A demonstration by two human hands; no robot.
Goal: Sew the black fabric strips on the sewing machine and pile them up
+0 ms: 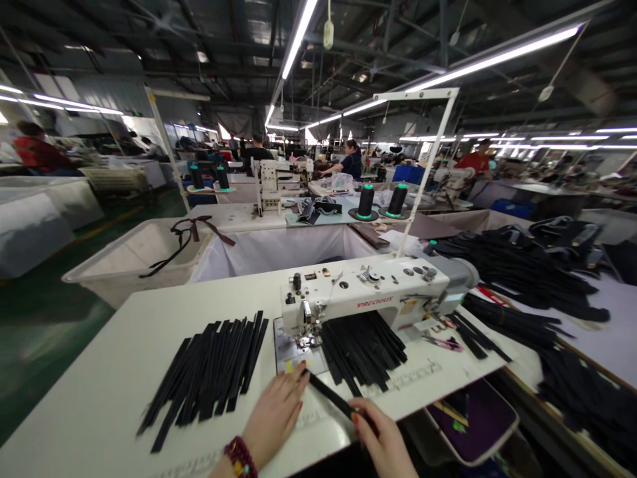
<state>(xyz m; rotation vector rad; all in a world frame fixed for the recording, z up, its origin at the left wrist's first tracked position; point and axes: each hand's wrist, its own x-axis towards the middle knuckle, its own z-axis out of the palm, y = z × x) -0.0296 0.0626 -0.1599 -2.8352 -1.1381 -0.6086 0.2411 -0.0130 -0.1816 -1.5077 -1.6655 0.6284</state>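
Note:
A narrow black strip (328,394) slants across the front of the sewing machine bed. My right hand (381,435) pinches its near end at the table's front edge. At its far end, my left hand (279,406) has its fingers closed together on the strip, just in front of the needle plate (286,348). The white sewing machine (368,292) stands behind both hands, its presser foot (308,340) above the plate. A pile of black strips (213,372) lies left of the machine. Another bunch of strips (363,352) sits under the machine arm.
Pink-handled scissors (448,342) and more strips lie right of the machine. Dark fabric pieces (517,272) are heaped on the side table. Behind stand a white bin (144,255), thread cones (365,202) and another sewing machine (279,179). Several people work farther back.

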